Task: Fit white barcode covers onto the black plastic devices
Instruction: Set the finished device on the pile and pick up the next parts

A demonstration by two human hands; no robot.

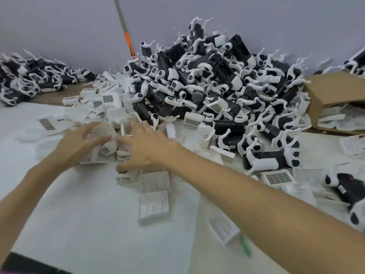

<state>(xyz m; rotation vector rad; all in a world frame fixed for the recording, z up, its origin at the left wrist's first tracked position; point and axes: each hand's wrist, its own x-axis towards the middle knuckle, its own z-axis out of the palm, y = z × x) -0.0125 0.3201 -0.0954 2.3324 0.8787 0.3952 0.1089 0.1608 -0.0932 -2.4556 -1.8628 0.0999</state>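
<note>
Both hands are down among the loose white covers point(154, 206) on the sheet point(79, 214). The left hand point(83, 141) has one cover between thumb and fingers, but blur hides whether it truly grips. The right hand point(146, 149) is spread flat, holding nothing, with covers under its fingertips. The black devices point(217, 76) are heaped just behind.

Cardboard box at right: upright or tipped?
Tipped on its side. The cardboard box has its opening facing sideways rather than up, and white covers lie inside it, reaching to its mouth.

Device heap point(217, 86) blocks far side; near white sheet point(79, 214) open.
</note>
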